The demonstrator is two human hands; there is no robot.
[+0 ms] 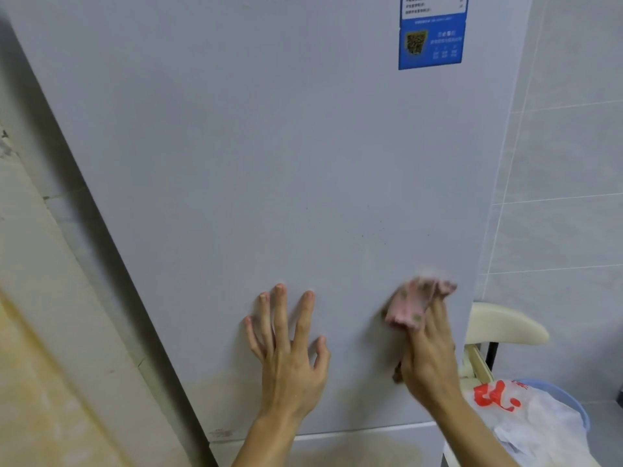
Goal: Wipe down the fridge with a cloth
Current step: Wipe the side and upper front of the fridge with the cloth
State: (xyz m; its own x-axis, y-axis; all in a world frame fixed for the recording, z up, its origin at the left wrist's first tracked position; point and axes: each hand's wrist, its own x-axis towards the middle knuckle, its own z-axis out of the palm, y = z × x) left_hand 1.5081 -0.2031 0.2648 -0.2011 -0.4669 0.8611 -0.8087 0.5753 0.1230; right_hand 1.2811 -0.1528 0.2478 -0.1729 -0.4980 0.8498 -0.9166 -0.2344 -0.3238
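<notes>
The pale grey fridge door (269, 146) fills most of the view. My left hand (290, 352) lies flat on its lower part, fingers spread and straight. To the right, my right hand (426, 352) presses a pink cloth (413, 306) with brown spots against the door near its right edge. The fingers lie over the cloth; the cloth is blurred. A blue sticker (431, 42) with a code square sits high on the door at the right. Small dark specks mark the door above the cloth.
A tiled wall (566, 163) runs along the right. Below it stand a cream chair back (505, 323) and a blue bin (573, 416) lined with a white bag bearing red print. A beige wall (50, 298) flanks the fridge on the left.
</notes>
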